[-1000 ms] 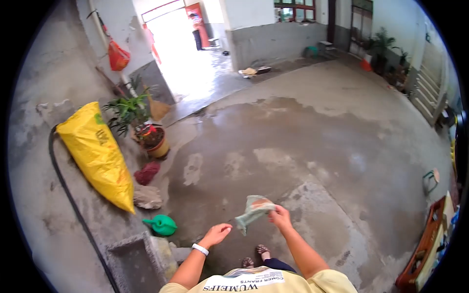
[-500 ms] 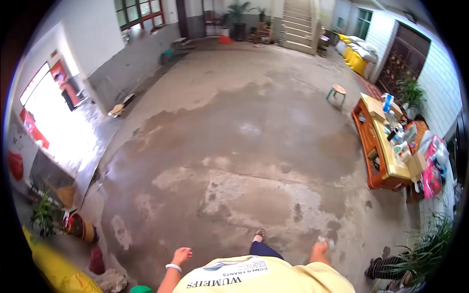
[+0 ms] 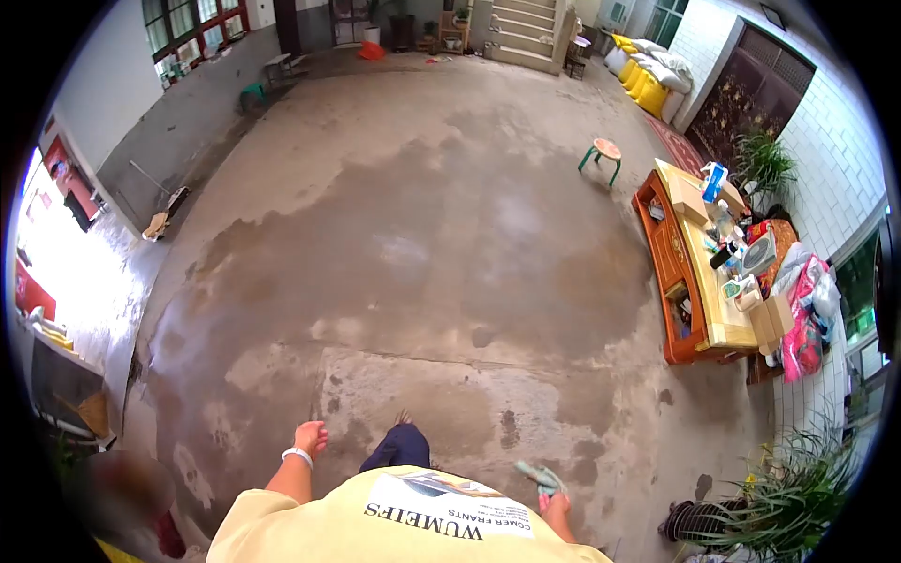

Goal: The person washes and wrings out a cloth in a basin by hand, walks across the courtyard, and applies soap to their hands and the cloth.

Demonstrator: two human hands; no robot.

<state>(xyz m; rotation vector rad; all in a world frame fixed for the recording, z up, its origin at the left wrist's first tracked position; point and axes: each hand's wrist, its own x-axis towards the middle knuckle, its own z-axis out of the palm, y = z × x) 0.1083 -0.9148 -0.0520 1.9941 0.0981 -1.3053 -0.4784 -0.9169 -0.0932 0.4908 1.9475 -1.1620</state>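
Observation:
My left hand (image 3: 311,437), with a white band at the wrist, hangs over the damp floor left of my leg. Its fingers are curled loosely, and whether anything is between them is too small to tell. At the lower right, beside the yellow shirt, my right hand (image 3: 556,504) grips a pale green cloth (image 3: 540,477). The cloth sticks out past the fingers over the concrete floor (image 3: 450,375). Both hands are well apart, and neither touches furniture.
On the right stands a wooden table (image 3: 718,310) loaded with boxes and bottles. A round stool (image 3: 606,150) is behind it, and a potted plant (image 3: 788,502) at the lower right. Stairs (image 3: 523,33) rise at the back. A person (image 3: 73,192) is at the left doorway.
The view has swung right, from the yellow sack and basin to the table and stairs. The cloth, earlier stretched between my hands, now hangs at my right side, and my hands have moved apart.

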